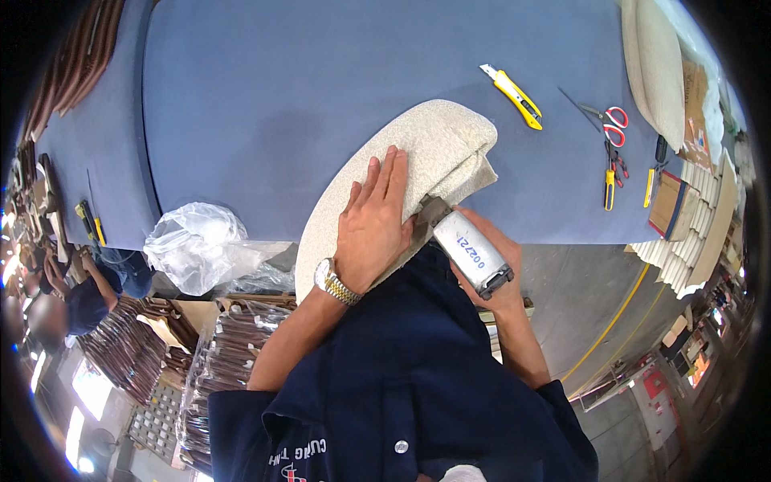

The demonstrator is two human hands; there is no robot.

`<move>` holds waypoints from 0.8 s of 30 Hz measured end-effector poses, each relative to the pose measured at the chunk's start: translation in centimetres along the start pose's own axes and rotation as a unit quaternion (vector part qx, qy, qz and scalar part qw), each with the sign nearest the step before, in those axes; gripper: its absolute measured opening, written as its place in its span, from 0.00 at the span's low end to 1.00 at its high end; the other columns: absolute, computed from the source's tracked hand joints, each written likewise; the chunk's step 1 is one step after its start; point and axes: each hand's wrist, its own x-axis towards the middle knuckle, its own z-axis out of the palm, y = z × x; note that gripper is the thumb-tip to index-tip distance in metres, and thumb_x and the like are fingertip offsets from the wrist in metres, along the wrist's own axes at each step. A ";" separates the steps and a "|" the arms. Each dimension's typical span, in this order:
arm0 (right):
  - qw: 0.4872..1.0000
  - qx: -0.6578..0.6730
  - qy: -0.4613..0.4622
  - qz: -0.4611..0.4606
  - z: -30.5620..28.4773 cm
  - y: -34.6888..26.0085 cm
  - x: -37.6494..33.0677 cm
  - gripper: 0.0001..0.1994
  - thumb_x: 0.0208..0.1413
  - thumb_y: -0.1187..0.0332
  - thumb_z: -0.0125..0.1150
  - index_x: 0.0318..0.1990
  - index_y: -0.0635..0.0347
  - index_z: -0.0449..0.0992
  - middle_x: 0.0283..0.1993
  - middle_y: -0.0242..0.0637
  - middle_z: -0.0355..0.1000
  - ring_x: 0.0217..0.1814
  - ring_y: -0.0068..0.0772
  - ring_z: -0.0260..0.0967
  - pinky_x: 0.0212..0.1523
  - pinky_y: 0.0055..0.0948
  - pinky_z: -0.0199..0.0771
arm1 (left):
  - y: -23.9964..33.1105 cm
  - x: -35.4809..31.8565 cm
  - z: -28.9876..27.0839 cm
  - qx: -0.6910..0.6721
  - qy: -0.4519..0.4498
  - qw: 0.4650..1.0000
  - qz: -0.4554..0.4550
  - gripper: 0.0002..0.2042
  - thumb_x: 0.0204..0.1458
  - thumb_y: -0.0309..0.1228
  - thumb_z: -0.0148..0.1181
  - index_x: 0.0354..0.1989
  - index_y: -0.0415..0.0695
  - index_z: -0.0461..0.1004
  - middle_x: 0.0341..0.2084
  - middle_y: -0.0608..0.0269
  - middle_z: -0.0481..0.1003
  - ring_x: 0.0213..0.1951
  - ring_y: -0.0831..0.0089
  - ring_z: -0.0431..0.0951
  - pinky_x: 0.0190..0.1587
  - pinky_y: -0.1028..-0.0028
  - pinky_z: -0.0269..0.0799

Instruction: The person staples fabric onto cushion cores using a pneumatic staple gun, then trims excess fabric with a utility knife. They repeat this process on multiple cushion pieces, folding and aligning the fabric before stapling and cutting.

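A curved panel covered in light beige fabric (438,132) lies at the near edge of the blue table, overhanging it toward me. My left hand (373,217) rests flat on the fabric, its fingers stretched out. In my right hand (502,245) is a silver staple gun (474,249), gripped with the fingers wrapped round its far side. The gun's dark nose meets the panel's near edge, beside loose, folded fabric. Whether the nose presses on the fabric or only sits close to it, I cannot tell.
On the blue table (265,96) lie a yellow utility knife (518,98), red-handled scissors (608,120) and a yellow screwdriver (609,186). A clear plastic bag (197,247) hangs over the near edge at left. Beige padded panels (654,72) stand at right. Another person (84,297) is at far left.
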 end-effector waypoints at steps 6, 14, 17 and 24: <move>0.997 0.028 -0.012 0.065 0.4 -0.8 -0.3 0.30 0.48 0.72 0.70 0.62 0.68 0.74 0.55 0.49 0.79 0.52 0.40 0.81 0.54 0.32 0.77 | 0.5 -0.6 0.1 0.003 0.015 1.000 -0.003 0.44 0.47 0.25 0.68 0.75 0.39 0.53 0.74 0.47 0.58 0.72 0.45 0.62 0.67 0.47 0.69; 0.999 0.002 0.031 -0.028 1.5 -0.7 -0.6 0.29 0.47 0.72 0.70 0.60 0.67 0.76 0.52 0.47 0.80 0.50 0.45 0.82 0.54 0.33 0.78 | -0.1 0.0 -0.1 -0.008 0.031 0.999 0.011 0.43 0.48 0.25 0.67 0.75 0.38 0.53 0.73 0.45 0.59 0.72 0.45 0.63 0.67 0.47 0.68; 1.000 0.008 0.016 -0.003 1.7 -1.5 -0.6 0.28 0.47 0.72 0.70 0.59 0.67 0.76 0.52 0.47 0.80 0.50 0.44 0.82 0.53 0.33 0.78 | -0.1 -0.2 -0.3 -0.018 0.024 0.999 0.011 0.43 0.48 0.25 0.67 0.75 0.38 0.53 0.73 0.45 0.59 0.72 0.44 0.62 0.67 0.46 0.67; 0.998 -0.002 0.013 0.064 1.9 -2.1 -0.5 0.26 0.51 0.69 0.70 0.60 0.64 0.76 0.55 0.48 0.80 0.55 0.46 0.81 0.55 0.34 0.78 | 0.4 -0.2 0.3 -0.007 0.033 0.999 0.002 0.43 0.47 0.25 0.67 0.74 0.37 0.54 0.73 0.44 0.59 0.72 0.44 0.62 0.68 0.45 0.66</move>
